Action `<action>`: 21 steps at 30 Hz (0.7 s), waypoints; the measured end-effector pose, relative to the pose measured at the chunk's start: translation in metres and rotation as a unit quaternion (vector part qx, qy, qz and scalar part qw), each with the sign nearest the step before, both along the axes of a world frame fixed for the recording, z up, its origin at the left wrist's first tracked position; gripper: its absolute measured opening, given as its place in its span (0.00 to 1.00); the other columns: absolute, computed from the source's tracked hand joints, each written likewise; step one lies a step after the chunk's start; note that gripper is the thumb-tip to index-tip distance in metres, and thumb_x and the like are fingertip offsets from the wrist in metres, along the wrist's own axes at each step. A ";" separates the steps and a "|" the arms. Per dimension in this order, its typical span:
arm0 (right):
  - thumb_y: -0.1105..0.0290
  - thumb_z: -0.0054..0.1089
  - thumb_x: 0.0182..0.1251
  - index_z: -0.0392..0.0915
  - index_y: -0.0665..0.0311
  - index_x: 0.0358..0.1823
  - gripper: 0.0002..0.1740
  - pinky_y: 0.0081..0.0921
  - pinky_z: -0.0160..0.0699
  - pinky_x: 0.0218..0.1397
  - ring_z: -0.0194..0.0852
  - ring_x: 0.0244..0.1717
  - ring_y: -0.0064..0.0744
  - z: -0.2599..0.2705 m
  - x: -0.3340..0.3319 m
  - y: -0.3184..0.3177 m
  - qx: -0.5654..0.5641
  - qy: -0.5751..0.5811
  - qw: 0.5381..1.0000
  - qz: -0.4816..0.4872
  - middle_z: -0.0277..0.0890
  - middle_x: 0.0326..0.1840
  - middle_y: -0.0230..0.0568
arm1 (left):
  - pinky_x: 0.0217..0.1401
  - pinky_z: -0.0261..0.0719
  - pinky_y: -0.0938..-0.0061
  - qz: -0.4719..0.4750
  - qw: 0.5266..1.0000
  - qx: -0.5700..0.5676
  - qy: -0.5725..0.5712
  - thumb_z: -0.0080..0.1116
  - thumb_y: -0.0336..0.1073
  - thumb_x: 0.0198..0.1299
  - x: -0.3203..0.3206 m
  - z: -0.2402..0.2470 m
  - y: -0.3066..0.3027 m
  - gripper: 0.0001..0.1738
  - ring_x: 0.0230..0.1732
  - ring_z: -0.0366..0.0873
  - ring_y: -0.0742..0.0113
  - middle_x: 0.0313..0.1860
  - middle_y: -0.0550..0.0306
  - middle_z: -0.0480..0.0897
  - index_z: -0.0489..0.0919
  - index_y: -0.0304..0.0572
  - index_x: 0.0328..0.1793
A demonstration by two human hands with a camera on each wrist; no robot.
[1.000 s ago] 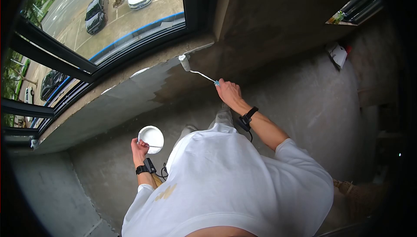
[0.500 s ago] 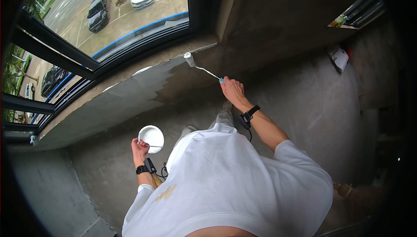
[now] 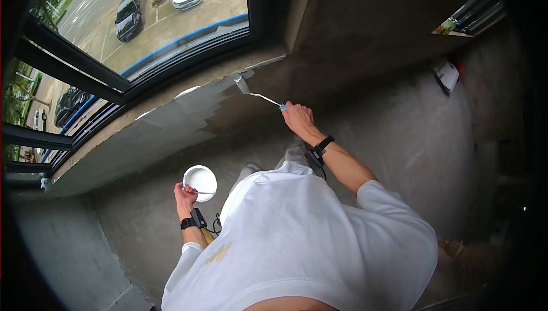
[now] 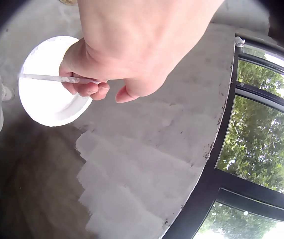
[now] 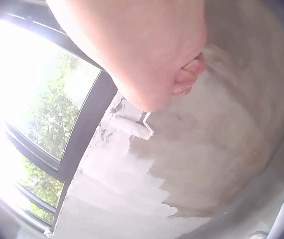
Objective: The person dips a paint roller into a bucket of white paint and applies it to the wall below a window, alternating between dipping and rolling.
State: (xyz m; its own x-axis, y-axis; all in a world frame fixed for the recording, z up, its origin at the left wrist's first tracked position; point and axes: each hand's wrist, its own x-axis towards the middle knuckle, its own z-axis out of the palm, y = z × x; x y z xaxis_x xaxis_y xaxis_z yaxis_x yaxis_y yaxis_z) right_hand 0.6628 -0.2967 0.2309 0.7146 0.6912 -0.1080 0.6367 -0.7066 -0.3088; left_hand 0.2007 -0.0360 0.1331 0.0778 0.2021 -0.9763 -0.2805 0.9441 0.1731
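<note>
Under dark-framed window point(image 3: 171, 63), against low concrete wall point(image 3: 234, 120): small white-sleeved paint roller with blue grip point(image 3: 243, 85), sleeve pressed to wall face just below ledge, right at border between pale painted patch point(image 3: 160, 125) and bare darker concrete. Right hand point(image 3: 298, 120) clamped round blue grip, fingers curled tight, arm stretched forward toward wall, black wrist strap point(image 3: 321, 148) behind it. Seen from right wrist: sleeve lying flat against rough top edge of wall, stepped paint border just below.

Lower left, near waist: left hand point(image 3: 184, 195) holding round white paint tub point(image 3: 200, 178), fingers curled round thin white-coated wire point(image 4: 47, 78) across its mouth. Tub mouth up, inside coated white, held off wall and well apart from roller, above grey concrete floor point(image 3: 399, 140).

White long-sleeved top point(image 3: 308, 237) filling bottom of head view. Beyond glass: parked cars point(image 3: 128, 17) on paved lot, green trees in both wrist views. Far right, by wall: small white object point(image 3: 448, 74), too blurred to identify.
</note>
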 end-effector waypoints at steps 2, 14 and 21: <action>0.59 0.54 0.67 0.74 0.64 0.35 0.14 0.50 0.78 0.34 0.81 0.31 0.58 0.005 0.004 -0.009 -0.011 0.006 1.000 -0.017 0.80 0.26 0.54 | 0.31 0.59 0.76 0.005 1.000 -0.001 -0.012 0.51 0.44 0.53 -0.006 -0.001 -0.003 0.15 0.16 0.55 0.73 0.13 0.69 0.59 0.63 0.49 0.21; 0.51 0.56 0.63 0.80 0.68 0.30 0.23 0.43 0.75 0.41 0.81 0.35 0.52 0.035 0.036 0.006 -0.002 0.290 0.957 0.001 0.81 0.29 0.51 | 0.30 0.59 0.77 0.015 1.000 -0.015 0.001 0.50 0.44 0.53 0.000 -0.004 -0.005 0.14 0.15 0.54 0.74 0.12 0.70 0.57 0.63 0.49 0.21; 0.55 0.59 0.68 0.74 0.65 0.20 0.23 0.21 0.50 0.14 0.54 0.11 0.16 0.057 0.112 0.006 -0.039 0.439 0.897 -0.001 0.63 0.12 0.27 | 0.31 0.59 0.75 0.016 1.000 -0.014 0.006 0.50 0.45 0.53 -0.006 -0.009 -0.010 0.15 0.16 0.54 0.74 0.12 0.69 0.57 0.63 0.49 0.21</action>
State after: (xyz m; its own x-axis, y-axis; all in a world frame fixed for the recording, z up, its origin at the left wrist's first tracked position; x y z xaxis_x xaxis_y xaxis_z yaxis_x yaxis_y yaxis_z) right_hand 0.7743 -0.2911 0.2880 0.3313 0.6549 -0.6792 0.1699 -0.7495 -0.6399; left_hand 0.1943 -0.0465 0.1238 0.0608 0.1776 -0.9822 -0.3094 0.9389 0.1506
